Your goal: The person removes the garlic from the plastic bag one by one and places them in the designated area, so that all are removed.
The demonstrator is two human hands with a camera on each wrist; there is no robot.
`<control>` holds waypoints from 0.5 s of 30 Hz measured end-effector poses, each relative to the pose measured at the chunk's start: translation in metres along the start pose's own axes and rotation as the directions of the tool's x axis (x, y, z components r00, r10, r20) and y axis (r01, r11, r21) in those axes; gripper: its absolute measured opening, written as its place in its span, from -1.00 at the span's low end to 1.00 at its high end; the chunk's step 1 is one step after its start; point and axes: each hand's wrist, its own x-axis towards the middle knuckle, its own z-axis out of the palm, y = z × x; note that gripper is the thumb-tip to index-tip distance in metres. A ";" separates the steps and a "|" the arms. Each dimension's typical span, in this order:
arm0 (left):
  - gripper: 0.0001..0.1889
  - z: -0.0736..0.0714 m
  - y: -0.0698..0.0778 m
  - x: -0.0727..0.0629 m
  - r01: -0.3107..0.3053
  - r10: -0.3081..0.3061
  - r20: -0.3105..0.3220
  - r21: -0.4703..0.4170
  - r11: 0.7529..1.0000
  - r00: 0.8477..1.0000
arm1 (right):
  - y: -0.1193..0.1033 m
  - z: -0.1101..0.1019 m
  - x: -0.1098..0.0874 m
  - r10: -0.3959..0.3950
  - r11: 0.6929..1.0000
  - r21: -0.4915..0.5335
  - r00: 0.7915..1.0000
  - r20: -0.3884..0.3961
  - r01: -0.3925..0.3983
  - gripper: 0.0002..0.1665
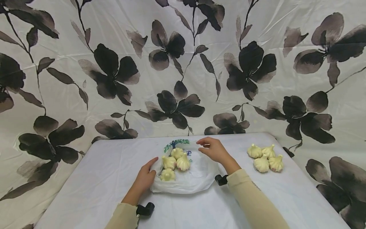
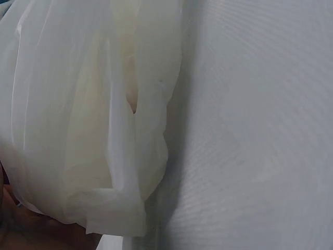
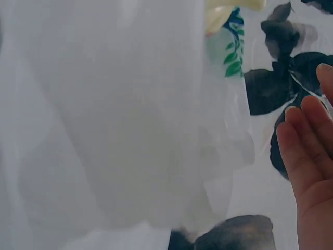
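A thin white plastic bag (image 1: 197,178) with a green and blue print lies on the table, and several garlic bulbs (image 1: 168,162) are at its left side. My left hand (image 1: 145,177) holds the bag's left edge; in the left wrist view the bag's folds (image 2: 119,156) cover most of the fingers. Over the bag's far right part hovers my right hand (image 1: 214,149), its fingers loosely bent with nothing in them. The right wrist view shows that hand (image 3: 312,156) apart from the bag (image 3: 130,130).
A second group of several garlic bulbs (image 1: 261,163) sits on the right side of the white-covered table (image 1: 100,178). Behind the table's far edge hangs a white cloth with dark flowers (image 1: 171,108). Each wrist wears a black camera mount (image 1: 145,209).
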 end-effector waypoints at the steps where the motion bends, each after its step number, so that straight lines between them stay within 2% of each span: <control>1: -0.32 0.000 0.000 0.000 0.003 -0.003 0.001 0.001 1.000 1.000 | -0.001 0.003 0.001 0.001 1.000 0.009 1.000 0.008 -0.002 -0.66; 11: -0.33 -0.002 0.004 -0.005 0.003 -0.003 -0.003 -0.009 1.000 1.000 | -0.006 0.022 0.007 0.032 0.998 0.051 0.997 0.070 -0.036 -0.63; 15: -0.33 -0.002 0.001 -0.004 0.000 0.000 -0.005 -0.010 1.000 1.000 | -0.007 0.030 0.009 0.035 0.997 0.059 0.994 0.103 -0.041 -0.63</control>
